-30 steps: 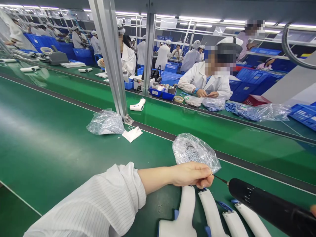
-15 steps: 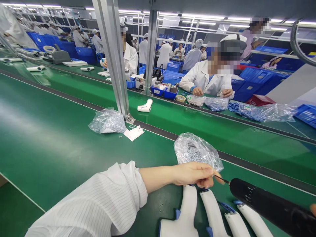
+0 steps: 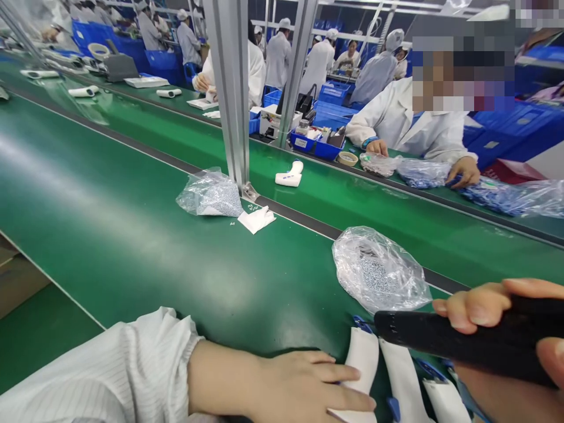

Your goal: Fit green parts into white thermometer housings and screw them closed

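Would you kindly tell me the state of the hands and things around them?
White plastic handles with blue parts: lying side by side.
Left hand: palm down, fingers spread across one.
Black cylindrical power tool: held; on or off unclear.
Right hand: wrapped around it.
Nearer clear plastic bag: partly filled.
White paper-like sheet: creased.

No text, brand or number could be read with certainty. Toward 12 o'clock, a white label stood on the front of a small blue bin [image 3: 301, 143], its print too small to make out. Between 2 and 3 o'clock, a pale label on a blue crate [image 3: 502, 132] was likewise illegible. At 4 o'clock, faint marks showed near the front end of the black driver [image 3: 423, 333], too blurred to read.
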{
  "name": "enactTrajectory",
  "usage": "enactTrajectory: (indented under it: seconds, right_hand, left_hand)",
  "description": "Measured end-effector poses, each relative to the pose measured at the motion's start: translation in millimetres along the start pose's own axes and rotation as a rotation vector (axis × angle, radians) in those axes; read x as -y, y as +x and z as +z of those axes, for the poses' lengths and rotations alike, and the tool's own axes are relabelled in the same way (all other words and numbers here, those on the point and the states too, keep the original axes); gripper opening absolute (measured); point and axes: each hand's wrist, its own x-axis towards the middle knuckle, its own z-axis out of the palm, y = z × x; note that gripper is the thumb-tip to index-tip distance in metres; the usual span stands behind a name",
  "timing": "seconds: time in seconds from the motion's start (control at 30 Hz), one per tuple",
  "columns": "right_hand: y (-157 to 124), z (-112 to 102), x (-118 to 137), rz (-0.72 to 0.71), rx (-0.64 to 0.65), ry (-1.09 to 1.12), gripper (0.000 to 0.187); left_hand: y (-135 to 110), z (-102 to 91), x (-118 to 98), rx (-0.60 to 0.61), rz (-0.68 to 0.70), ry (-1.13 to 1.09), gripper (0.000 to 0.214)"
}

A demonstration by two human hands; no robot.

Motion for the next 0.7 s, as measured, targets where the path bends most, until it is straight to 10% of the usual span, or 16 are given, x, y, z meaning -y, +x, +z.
enactTrajectory:
  seconds: [0.7]
  right_hand:
    - [-9.5, 8.6, 2.7, 0.088, 0.271, -0.193, 0.029]
  left_hand:
    - [3.6, 1.7, -1.7, 0.036, -0.051, -0.093, 0.044]
